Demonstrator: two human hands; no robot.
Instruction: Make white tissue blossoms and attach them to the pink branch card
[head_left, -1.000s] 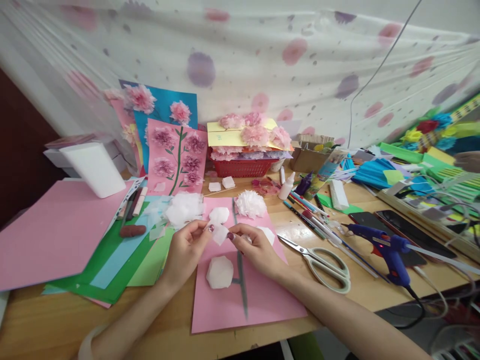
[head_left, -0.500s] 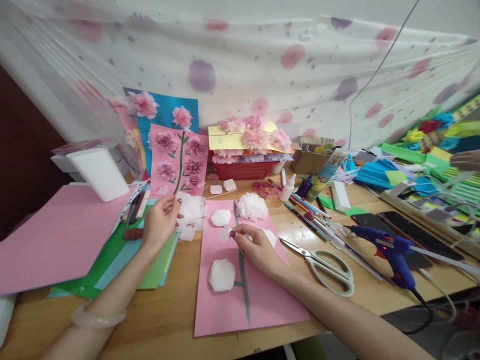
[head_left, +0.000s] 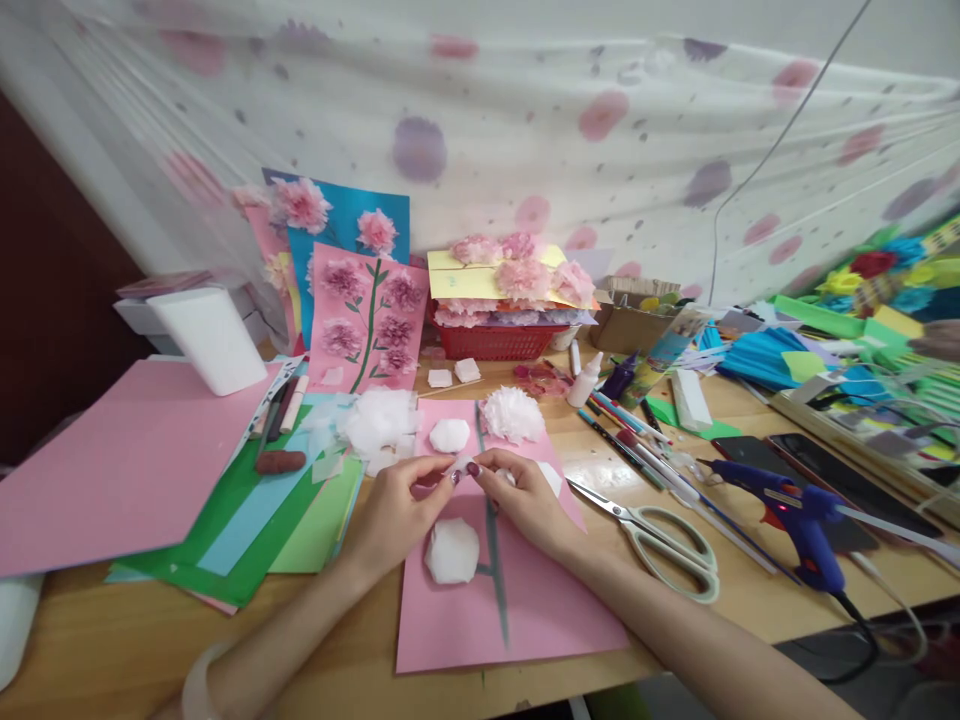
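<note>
My left hand [head_left: 409,505] and my right hand [head_left: 521,490] meet over a pink sheet [head_left: 540,610], fingertips pinched together on a small piece of white tissue paper [head_left: 460,466]. A dark green stem is painted on the sheet. White paper rounds lie along it, one at the lower left [head_left: 452,551] and one above my fingers [head_left: 450,435]; another is partly hidden behind my right hand. A fluffy white tissue flower [head_left: 513,414] sits at the stem's top right. To the left of the sheet's upper part lies a pile of white tissue pieces [head_left: 379,420].
Scissors [head_left: 652,535] lie right of the sheet, with a blue glue gun [head_left: 795,505] beyond. Pens, a white glue bottle [head_left: 585,380] and a red basket [head_left: 495,342] with paper flowers stand behind. Coloured paper [head_left: 127,460] is stacked left. Another person's blurred hand [head_left: 937,340] shows at far right.
My left hand has moved right from the tissue pile to meet my right hand at the small tissue piece. Several tissue pieces in the pile have shifted, and the view has swung slightly left.
</note>
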